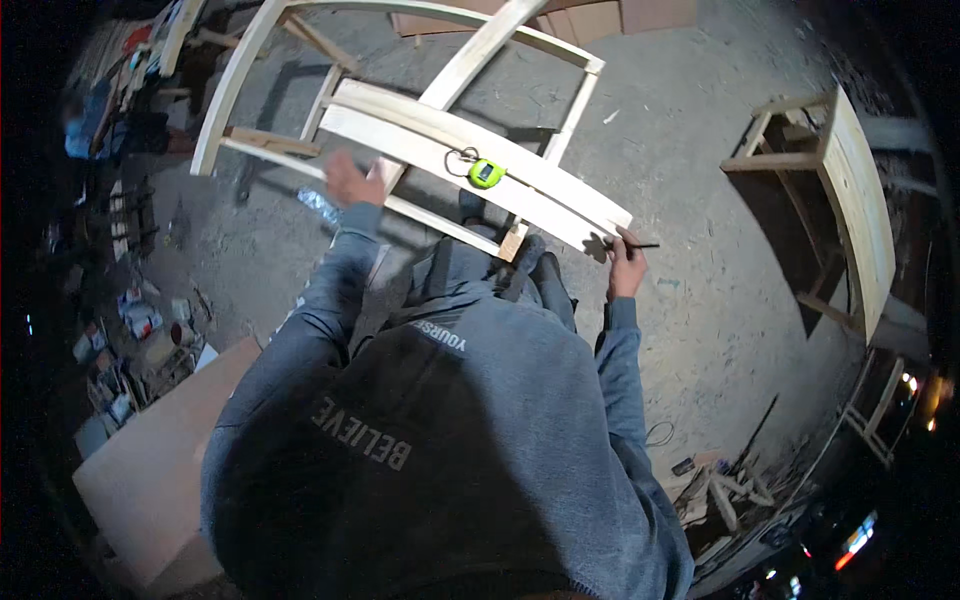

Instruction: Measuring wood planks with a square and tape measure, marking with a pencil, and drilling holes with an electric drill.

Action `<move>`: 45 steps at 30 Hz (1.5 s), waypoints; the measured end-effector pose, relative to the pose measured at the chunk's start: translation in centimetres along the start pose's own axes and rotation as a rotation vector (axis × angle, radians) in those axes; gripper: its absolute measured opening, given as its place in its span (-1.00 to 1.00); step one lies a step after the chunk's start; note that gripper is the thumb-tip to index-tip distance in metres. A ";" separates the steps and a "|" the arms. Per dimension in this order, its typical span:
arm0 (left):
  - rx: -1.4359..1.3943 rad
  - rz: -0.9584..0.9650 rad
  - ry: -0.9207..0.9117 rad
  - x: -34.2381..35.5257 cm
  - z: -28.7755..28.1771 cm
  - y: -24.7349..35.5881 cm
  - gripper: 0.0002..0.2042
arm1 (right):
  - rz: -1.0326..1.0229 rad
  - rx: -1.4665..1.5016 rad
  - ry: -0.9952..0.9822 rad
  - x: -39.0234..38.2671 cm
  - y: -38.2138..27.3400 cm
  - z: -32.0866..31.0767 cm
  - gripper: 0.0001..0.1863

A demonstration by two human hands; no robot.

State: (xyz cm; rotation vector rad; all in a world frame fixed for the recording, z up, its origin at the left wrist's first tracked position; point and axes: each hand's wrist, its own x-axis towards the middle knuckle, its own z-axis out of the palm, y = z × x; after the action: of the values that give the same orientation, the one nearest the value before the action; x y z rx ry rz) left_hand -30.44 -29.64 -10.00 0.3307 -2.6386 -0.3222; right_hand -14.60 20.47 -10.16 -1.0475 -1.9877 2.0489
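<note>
My right hand pinches a thin dark pencil at the right end of a pale wooden board. The hand casts a shadow on that end. Left of the board, my left hand hovers near its left end, fingers apart and blurred, holding nothing. Behind this board lies a second pale board, almost parallel. A lime-green tape measure with a dark wrist loop rests on the near board. Both boards lie across a wooden frame with curved rails and straight crosspieces.
Another wooden frame with a curved panel stands at the right. Brown sheets lie at the far edge. A large board is at lower left, beside scattered clutter. Wood offcuts are piled at lower right.
</note>
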 end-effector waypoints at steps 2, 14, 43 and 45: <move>0.235 -0.562 0.040 -0.3 1.0 -7.4 -0.07 | -0.041 -0.007 -0.044 -1.0 0.3 -0.3 -0.69; 0.636 -0.392 -0.677 -1.6 6.2 -25.2 -0.10 | -0.288 -0.382 -0.174 -1.5 -3.7 3.6 -0.71; 0.441 1.392 -0.936 -5.6 3.9 28.3 0.44 | -0.007 -0.138 0.356 -7.3 12.7 -9.8 -0.63; 0.451 1.400 -0.940 -5.6 4.0 28.9 0.41 | 0.021 -0.102 0.352 -6.9 14.1 -9.7 -0.64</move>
State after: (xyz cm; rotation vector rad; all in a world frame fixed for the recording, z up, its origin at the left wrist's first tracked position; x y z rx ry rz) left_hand -32.58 -0.14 -7.72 -1.8622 -2.9225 0.7456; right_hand 1.18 23.05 -19.47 -1.3457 -1.9182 1.6442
